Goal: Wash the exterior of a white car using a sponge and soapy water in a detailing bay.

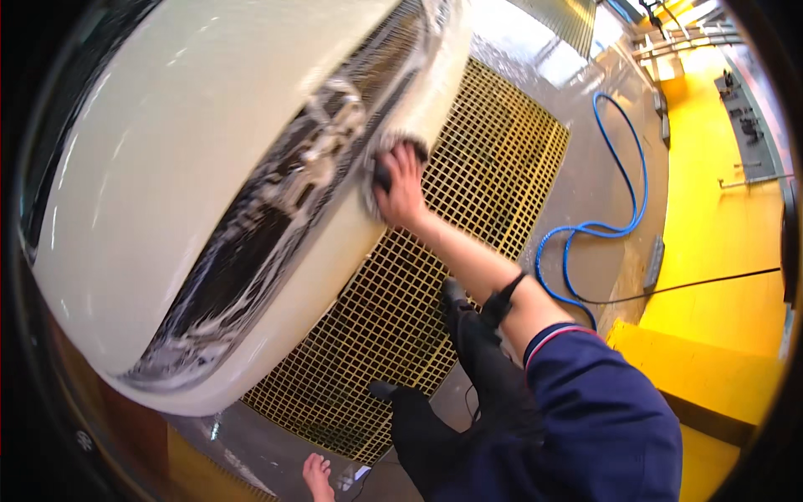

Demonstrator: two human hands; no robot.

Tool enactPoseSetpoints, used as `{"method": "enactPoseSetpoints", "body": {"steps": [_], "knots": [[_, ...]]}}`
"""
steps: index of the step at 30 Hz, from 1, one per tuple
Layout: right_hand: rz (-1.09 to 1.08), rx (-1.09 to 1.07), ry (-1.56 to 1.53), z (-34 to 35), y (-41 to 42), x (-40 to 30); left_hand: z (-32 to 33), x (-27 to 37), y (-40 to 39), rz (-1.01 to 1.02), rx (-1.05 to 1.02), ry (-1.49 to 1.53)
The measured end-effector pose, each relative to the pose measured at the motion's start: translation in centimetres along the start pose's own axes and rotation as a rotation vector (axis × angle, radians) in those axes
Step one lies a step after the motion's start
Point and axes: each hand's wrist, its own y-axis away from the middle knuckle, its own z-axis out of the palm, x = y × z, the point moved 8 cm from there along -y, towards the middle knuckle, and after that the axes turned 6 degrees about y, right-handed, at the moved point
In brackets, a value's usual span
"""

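Note:
My right hand (403, 185) is closed around a round, dark-backed scrubbing brush (382, 172) with greyish bristles, pressed on the pale front bumper (351, 229) of a white car. Beside it runs the dark front grille (251, 232), streaked with white foam. The car's smooth hood (169, 144) rises to the left of the grille. Near the bottom edge, away from the car, my left hand (319, 475) hangs with bent fingers and nothing seen in it.
A yellowish floor grating (376, 326) lies under my feet and the bumper. To the right, a blue hose (638, 207) loops over the wet floor, and a thin dark cable (709, 283) stretches towards the yellow wall (696, 219). A yellow step or ledge (696, 370) stands at lower right.

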Motion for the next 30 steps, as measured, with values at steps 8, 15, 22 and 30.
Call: {"method": "enactPoseSetpoints", "body": {"steps": [8,15,22,30], "knots": [[0.373,0.242,-0.266,-2.1,-25.8,28.3,24.8,5.6,6.5,0.134,-0.339,-0.288],[0.756,-0.031,-1.689,5.1,-16.1,26.0,29.4,3.1,10.6,0.063,-0.415,-0.353],[0.612,0.594,-0.674,1.7,-3.0,13.5,21.5,0.3,7.2,0.015,-0.364,-0.430],[0.904,0.124,-0.992,9.9,22.8,-14.0,12.3,2.4,3.6,0.032,-0.227,-0.576]]}}
